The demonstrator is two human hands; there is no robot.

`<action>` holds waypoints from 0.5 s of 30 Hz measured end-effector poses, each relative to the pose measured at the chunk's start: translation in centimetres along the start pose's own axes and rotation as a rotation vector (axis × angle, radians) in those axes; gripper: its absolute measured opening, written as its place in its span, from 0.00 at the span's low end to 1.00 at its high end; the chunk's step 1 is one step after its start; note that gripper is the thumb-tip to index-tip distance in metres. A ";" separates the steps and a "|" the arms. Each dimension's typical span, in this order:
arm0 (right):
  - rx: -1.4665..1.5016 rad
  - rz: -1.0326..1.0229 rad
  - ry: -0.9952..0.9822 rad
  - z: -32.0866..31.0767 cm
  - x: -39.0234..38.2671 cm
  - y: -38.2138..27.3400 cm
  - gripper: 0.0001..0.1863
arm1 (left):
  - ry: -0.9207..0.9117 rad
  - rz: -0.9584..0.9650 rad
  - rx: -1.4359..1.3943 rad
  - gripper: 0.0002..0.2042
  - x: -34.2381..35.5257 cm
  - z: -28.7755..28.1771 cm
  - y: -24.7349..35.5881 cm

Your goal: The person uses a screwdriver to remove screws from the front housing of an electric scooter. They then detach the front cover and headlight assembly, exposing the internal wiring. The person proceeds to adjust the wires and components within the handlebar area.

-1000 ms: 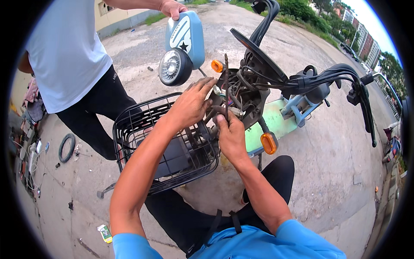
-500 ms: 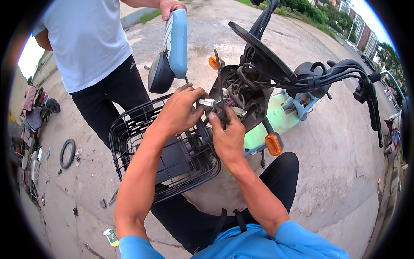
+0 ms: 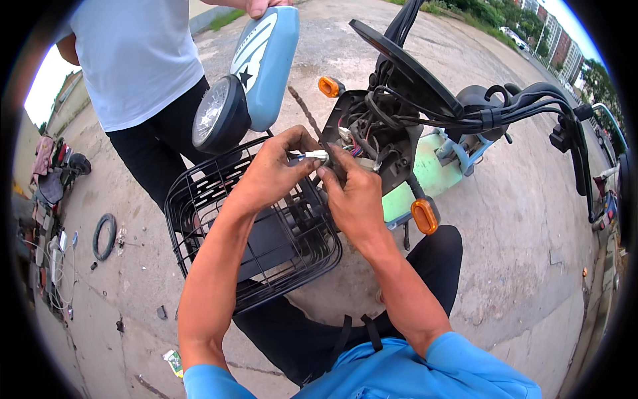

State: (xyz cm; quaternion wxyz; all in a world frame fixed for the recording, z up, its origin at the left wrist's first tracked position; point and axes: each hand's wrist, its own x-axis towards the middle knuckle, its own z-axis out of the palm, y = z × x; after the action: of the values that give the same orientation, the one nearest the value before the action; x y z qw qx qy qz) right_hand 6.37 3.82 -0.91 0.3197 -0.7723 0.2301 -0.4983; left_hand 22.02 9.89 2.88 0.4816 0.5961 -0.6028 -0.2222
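My left hand (image 3: 278,166) is closed, pinching a white wire connector (image 3: 316,155) between thumb and fingers above the black wire basket (image 3: 256,292). Close beside it, my right hand (image 3: 355,193) is closed round a thin, dark, rough-surfaced rod-like piece (image 3: 307,112) that slants up and away to the left; whether it is a taped cable or a tool I cannot tell. Both hands meet in front of the scooter's opened front housing (image 3: 399,159), where bundled wires (image 3: 365,136) and another white connector (image 3: 345,133) show. My fingers partly hide the connector I hold.
At the far left, a person's hand (image 3: 258,6) holds a blue headlight panel (image 3: 276,70) over the basket. Orange turn signals (image 3: 423,217) flank the housing. Handlebar cables (image 3: 512,110) arch on the right. A black rubber ring (image 3: 104,237) lies on the ground at left.
The rod's upper end has swung left, and my right hand has shifted slightly right. The other person's headlight panel has turned, showing more of its front and lamp. My left hand keeps the connector.
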 end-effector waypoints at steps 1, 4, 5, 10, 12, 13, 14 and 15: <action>0.021 0.055 -0.025 0.0 0.0 0.0 0.16 | 0.009 0.025 0.002 0.09 -0.1 -0.1 0.1; 0.062 0.104 -0.044 0.0 -0.1 0.2 0.15 | -0.107 -0.107 0.025 0.09 0.0 -0.5 0.0; 0.081 0.099 -0.041 -0.1 -0.2 0.3 0.14 | -0.108 -0.107 0.027 0.09 0.0 -0.5 0.1; 0.036 -0.004 -0.064 -0.1 -0.3 1.8 0.14 | -0.147 -0.248 0.090 0.13 0.4 0.0 0.3; 0.025 -0.021 -0.082 -0.2 -0.2 1.9 0.14 | -0.162 -0.302 0.115 0.14 0.9 0.2 0.4; 0.049 -0.040 -0.083 -0.2 -0.1 2.0 0.15 | -0.163 -0.301 0.114 0.14 1.1 0.4 0.3; 0.077 -0.059 -0.084 -0.1 -0.2 2.1 0.15 | -0.163 -0.316 0.063 0.14 1.2 0.6 0.2; 0.080 -0.056 -0.084 -0.2 -0.1 2.1 0.15 | -0.162 -0.331 0.012 0.14 1.3 0.8 0.2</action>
State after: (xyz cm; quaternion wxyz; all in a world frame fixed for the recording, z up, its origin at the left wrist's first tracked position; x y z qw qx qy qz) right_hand 6.09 2.40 -2.46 0.3455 -0.7854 0.1747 -0.4829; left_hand 21.50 8.46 3.15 0.3848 0.6701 -0.5346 -0.3423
